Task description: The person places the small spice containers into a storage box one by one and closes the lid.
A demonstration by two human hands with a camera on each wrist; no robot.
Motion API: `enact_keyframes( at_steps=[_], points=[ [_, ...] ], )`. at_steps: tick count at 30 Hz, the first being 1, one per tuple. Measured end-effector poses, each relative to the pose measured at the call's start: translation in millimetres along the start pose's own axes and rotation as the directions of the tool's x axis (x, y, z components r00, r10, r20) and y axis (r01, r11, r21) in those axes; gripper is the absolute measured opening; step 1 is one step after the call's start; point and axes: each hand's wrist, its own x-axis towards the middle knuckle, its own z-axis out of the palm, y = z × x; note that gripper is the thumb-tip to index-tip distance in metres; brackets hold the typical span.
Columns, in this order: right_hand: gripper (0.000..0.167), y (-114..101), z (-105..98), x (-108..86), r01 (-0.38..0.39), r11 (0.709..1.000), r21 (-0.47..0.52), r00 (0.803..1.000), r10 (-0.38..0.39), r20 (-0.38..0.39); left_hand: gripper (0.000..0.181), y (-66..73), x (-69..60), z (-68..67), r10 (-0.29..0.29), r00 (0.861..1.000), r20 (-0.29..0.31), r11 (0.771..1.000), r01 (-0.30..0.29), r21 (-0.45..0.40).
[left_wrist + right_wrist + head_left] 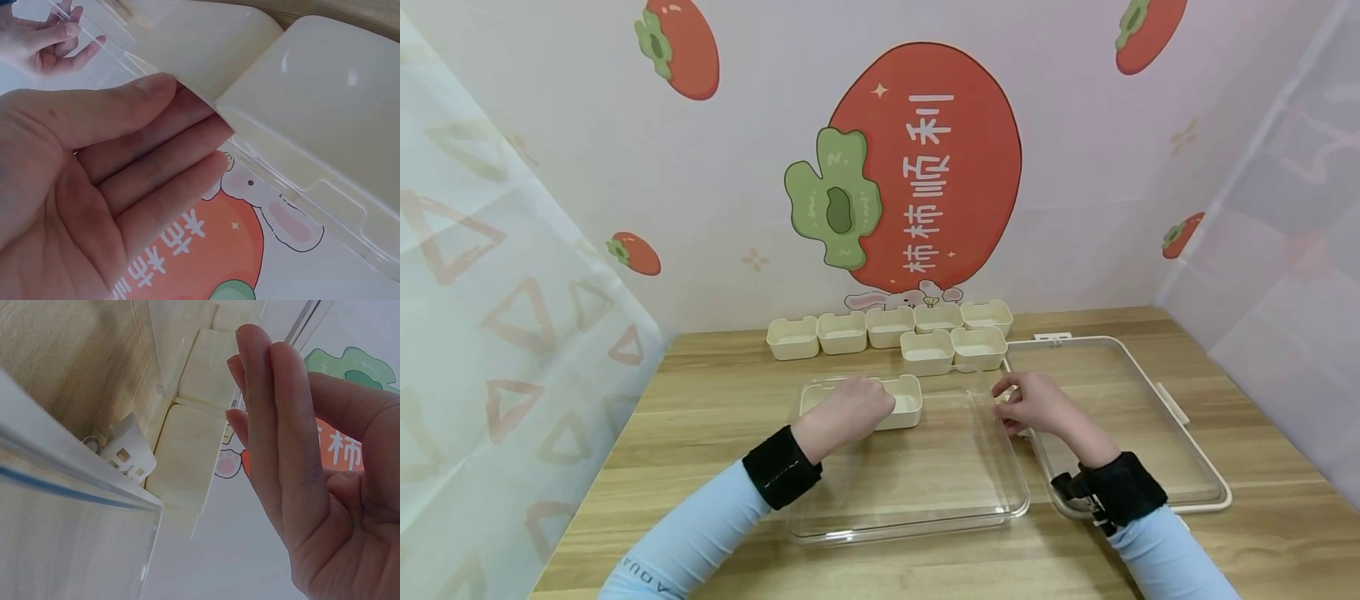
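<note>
My left hand [850,408] reaches over a large clear container [917,475]. Its thumb and fingers pinch the rim of a small cream box [904,402] at the container's far side. In the left wrist view, the fingertips [215,128] pass behind that rim, and a second cream box [319,81] sits right beside it. The left hand hides much of both boxes in the head view. By the container's right wall hovers my right hand [1037,408], fingers bent loosely in the head view. The right wrist view shows its fingers [294,437] extended, holding nothing.
Several more cream boxes [842,332] stand in a row along the back wall, with two others [927,352] in front. A clear lid with a pale frame [1120,417] lies to the right, its edge close to the container. A printed cloth hangs behind the table.
</note>
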Motion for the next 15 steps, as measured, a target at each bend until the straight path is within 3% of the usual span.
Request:
enact_keyframes(
  at_steps=[15],
  points=[
    [0.029,0.5,-0.8,-0.1,0.000,1.000,0.004,1.000,0.000,0.004,0.026,1.0,1.1,-1.2,-0.030,0.998,0.061,0.998,0.033,-0.054]
  ],
)
